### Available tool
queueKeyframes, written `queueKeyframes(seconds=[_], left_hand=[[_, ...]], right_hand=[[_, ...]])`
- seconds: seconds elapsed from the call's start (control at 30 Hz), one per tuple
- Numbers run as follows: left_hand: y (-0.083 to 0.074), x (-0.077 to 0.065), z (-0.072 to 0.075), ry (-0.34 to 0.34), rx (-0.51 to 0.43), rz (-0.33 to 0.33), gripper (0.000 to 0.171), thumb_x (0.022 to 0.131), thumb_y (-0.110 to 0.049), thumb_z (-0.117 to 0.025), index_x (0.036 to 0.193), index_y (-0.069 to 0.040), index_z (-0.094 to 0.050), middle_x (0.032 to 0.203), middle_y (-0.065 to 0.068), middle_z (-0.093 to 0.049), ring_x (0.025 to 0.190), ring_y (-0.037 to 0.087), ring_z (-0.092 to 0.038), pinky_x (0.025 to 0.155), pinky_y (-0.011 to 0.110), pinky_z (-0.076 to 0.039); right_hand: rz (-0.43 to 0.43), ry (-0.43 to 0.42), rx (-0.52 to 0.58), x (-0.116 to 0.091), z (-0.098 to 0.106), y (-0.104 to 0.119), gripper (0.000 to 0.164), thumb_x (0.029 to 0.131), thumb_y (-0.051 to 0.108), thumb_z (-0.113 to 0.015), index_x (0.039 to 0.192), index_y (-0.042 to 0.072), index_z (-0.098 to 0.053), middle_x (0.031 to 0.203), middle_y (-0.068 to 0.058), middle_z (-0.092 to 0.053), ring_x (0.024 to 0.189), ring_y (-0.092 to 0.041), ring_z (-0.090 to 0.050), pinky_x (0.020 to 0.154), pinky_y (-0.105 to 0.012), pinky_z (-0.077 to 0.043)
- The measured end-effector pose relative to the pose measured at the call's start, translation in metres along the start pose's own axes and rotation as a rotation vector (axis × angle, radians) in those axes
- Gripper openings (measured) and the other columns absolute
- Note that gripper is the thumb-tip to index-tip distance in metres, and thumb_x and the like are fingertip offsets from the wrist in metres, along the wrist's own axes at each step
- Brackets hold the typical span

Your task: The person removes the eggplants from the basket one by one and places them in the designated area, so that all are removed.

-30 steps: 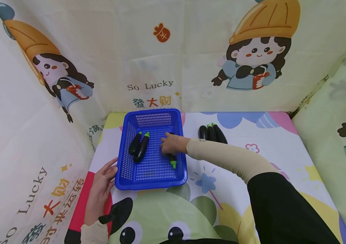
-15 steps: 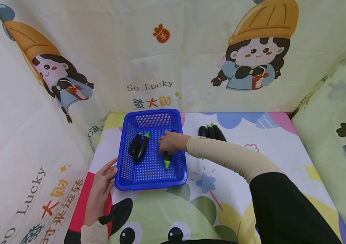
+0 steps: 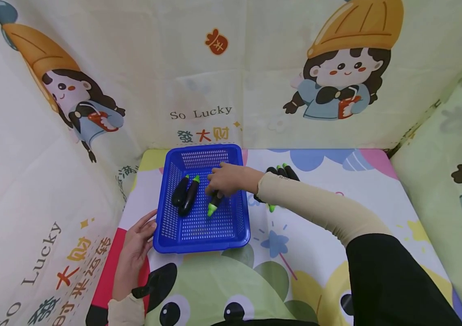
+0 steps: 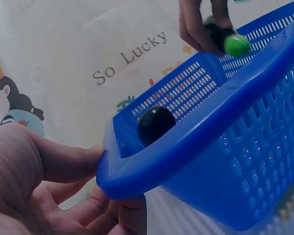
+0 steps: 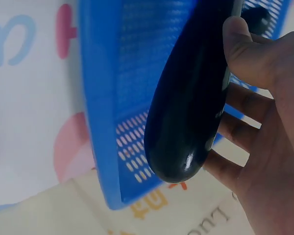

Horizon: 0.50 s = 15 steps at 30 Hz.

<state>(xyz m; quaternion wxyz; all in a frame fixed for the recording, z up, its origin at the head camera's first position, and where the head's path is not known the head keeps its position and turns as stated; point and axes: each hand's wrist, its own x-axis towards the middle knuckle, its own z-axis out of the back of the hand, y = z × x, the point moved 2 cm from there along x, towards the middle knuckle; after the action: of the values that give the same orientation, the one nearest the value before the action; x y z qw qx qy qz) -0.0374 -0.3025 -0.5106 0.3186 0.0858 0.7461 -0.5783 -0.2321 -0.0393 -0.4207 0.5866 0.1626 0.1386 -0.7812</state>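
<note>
My right hand (image 3: 232,178) is over the right half of a blue plastic basket (image 3: 200,247), gripping an eggplant (image 5: 186,107) between thumb and fingers. In the head view the eggplant's green stem end points toward me and its body is mostly covered by the hand. Two more eggplants (image 3: 190,197) lie side by side in the basket's left half. At the near left corner my left hand (image 3: 132,253) holds the basket, thumb over the rim (image 4: 132,174) and fingers curled below it.
Several eggplants (image 3: 292,172) lie on the table to the basket's right, partly hidden behind my right sleeve (image 3: 316,199). A green stem tip (image 3: 271,208) shows below that sleeve. The patterned tablecloth (image 3: 273,280) meets fabric-covered walls at the back and sides.
My right hand has moved the eggplant leftward and a little farther back, from the basket's right side toward its middle, tilting it. My left hand has stayed at the basket's corner.
</note>
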Motion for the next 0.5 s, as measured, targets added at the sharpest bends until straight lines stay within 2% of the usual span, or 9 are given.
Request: queueKeyframes(seconds=[0.27, 0.5], left_hand=[[0.001, -0.001, 0.001, -0.010, 0.010, -0.008, 0.053, 0.109, -0.020, -0.053, 0.160, -0.028, -0.043, 0.108, -0.021, -0.075, 0.102, 0.005, -0.075, 0.089, 0.022, -0.061], [0.000, -0.001, -0.001, 0.009, 0.011, -0.028, 0.053, 0.109, -0.018, -0.053, 0.161, -0.024, -0.043, 0.107, -0.018, -0.076, 0.099, 0.005, -0.075, 0.086, 0.021, -0.061]], right_hand=[[-0.047, -0.104, 0.143, -0.023, 0.014, -0.024, 0.029, 0.107, 0.036, -0.060, 0.134, 0.033, -0.067, 0.121, -0.001, -0.066, 0.109, -0.023, -0.056, 0.093, -0.044, -0.049], [-0.048, -0.226, 0.314, -0.046, 0.010, -0.050, 0.023, 0.107, 0.032, -0.060, 0.127, 0.026, -0.070, 0.115, -0.001, -0.068, 0.098, -0.019, -0.060, 0.086, -0.039, -0.053]])
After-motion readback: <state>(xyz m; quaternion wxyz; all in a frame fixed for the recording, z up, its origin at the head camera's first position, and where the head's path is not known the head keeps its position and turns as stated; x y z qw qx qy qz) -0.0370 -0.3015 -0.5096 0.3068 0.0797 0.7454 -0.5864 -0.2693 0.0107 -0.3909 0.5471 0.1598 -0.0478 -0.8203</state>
